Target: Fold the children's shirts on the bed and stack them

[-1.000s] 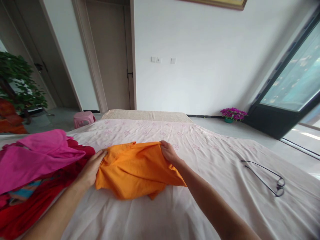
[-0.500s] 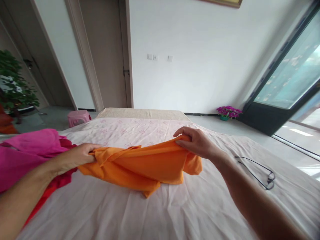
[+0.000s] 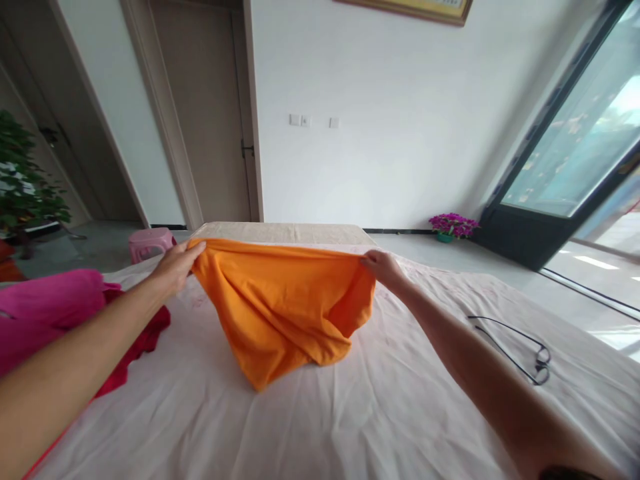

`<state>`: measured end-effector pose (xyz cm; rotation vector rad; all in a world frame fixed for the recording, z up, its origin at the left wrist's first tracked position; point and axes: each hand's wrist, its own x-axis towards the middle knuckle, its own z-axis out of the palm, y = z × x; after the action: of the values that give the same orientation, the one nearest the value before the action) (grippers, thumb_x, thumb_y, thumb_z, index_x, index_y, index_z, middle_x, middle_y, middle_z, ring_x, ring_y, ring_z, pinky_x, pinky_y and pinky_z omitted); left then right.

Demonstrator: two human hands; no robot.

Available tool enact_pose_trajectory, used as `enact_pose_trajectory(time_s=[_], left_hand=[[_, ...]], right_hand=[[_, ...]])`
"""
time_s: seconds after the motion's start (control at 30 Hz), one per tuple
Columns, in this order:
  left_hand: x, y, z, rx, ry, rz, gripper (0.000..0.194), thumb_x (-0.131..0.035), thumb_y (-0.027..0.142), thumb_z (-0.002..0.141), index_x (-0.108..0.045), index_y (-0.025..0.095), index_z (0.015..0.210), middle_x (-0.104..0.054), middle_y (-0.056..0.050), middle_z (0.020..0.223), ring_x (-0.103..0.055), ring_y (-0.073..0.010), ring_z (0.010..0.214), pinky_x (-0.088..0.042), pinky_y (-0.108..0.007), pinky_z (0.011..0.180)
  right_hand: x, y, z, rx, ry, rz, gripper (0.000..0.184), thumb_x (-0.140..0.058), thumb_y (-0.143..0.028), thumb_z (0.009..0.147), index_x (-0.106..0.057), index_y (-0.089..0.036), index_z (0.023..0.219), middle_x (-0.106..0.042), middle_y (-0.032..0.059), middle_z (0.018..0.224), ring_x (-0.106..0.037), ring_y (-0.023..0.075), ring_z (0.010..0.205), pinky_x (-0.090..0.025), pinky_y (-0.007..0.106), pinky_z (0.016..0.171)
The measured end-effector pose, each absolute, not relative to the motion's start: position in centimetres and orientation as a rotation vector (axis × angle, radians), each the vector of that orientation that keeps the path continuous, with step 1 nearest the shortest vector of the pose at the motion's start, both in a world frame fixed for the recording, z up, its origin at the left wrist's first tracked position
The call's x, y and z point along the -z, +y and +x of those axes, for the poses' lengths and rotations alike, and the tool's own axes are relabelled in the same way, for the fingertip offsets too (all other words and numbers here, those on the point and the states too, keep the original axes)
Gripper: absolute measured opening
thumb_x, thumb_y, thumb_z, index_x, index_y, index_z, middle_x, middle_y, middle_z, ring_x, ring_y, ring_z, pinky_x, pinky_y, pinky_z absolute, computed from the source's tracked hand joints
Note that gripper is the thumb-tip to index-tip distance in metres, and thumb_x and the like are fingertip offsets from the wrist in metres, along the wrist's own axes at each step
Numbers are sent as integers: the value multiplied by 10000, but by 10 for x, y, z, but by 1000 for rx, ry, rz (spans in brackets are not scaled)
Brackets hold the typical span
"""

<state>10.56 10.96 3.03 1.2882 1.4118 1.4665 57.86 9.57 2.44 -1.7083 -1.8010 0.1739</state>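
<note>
An orange cloth garment (image 3: pixel 285 300) hangs stretched between my two hands, its top edge pulled nearly straight. My left hand (image 3: pixel 176 265) pinches its upper left corner. At the upper right corner, my right hand (image 3: pixel 384 265) is closed on the fabric. The lower part droops in folds, with a pointed end low toward the bed. Whether it is a shirt or another kind of clothing, I cannot tell. Beside and beneath my left forearm lie a pink garment (image 3: pixel 55 297) and a red garment (image 3: pixel 145 343) in a pile.
A pale floral sheet (image 3: pixel 410 413) covers the bed. Eyeglasses (image 3: pixel 520 347) lie unfolded to the right of my right forearm. Past the bed stand a pink stool (image 3: pixel 150 241), a green plant (image 3: pixel 30 180) and a pot of purple flowers (image 3: pixel 453 225).
Both hands have risen and pulled the orange garment's edge taut, so it now hangs open instead of bunched. My right hand has turned from a loose hold to a closed grip.
</note>
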Motion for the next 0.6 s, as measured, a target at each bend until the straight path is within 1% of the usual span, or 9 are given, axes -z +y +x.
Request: enact_pose_trajectory(time_s=[0.03,0.1,0.13,0.2,0.27,0.33,0.4,0.5,0.6], left_hand=[[-53,120,107,-1540,1408,1313,697,-589,450,872,-436,-13,1370,-553,-197,1394,-637,-205,1080,-510,-225,795],[-101,132,109,-1696,1384,1379,724,-492,471,922,-302,26,1460,-408,-171,1518,-538,-227,1238,-460,-237,898],[-123,134,108,-1773,1366,1427,715,-458,461,938,-259,34,1476,-385,-158,1532,-504,-244,1271,-440,-269,932],[-155,127,103,-1883,1352,1602,685,-388,413,967,-190,1,1477,-386,-170,1522,-472,-295,1288,-423,-368,946],[-160,110,92,-1921,1297,1719,654,-393,383,968,-202,21,1478,-427,-135,1503,-470,-306,1285,-403,-433,964],[-136,89,76,-1881,1214,1750,637,-479,396,938,-315,71,1461,-518,-84,1446,-519,-283,1254,-390,-459,1011],[-86,69,56,-1710,1247,1649,639,-550,468,892,-432,123,1418,-605,-63,1364,-590,-255,1185,-405,-464,1049],[8,44,33,-1318,1454,1568,590,-659,510,784,-598,158,1254,-674,-54,1266,-596,-264,1178,-390,-407,1098],[86,27,28,-911,1569,1651,399,-701,467,701,-698,206,1003,-736,-43,1111,-621,-308,1131,-440,-392,1039]], right_hand=[[-43,108,576,-56,-1717,-1653,228,-525,-359,832,-621,-170,749,-541,-13,635,-466,129,633,-312,245,567],[-84,124,572,137,-1528,-1550,275,-539,-406,860,-658,-159,869,-585,0,711,-451,126,657,-330,261,607],[-103,128,571,212,-1465,-1505,303,-549,-431,869,-664,-153,909,-595,8,741,-445,123,668,-340,270,628],[-131,126,571,352,-1446,-1372,294,-572,-435,876,-667,-161,921,-606,21,809,-462,122,711,-363,276,675],[-138,115,573,423,-1516,-1260,225,-593,-385,874,-674,-177,901,-606,32,860,-500,134,762,-390,279,722],[-120,97,578,411,-1628,-1214,161,-603,-322,859,-688,-190,894,-602,39,886,-535,155,796,-415,284,750],[-83,78,584,323,-1782,-1255,141,-598,-266,839,-709,-198,895,-602,42,881,-559,171,797,-431,290,745],[-12,51,593,131,-2027,-1423,236,-545,-147,810,-736,-224,924,-626,44,915,-582,162,783,-432,271,706],[50,32,600,36,-2161,-1566,333,-484,-84,809,-741,-244,947,-657,46,988,-608,174,889,-431,266,748]])
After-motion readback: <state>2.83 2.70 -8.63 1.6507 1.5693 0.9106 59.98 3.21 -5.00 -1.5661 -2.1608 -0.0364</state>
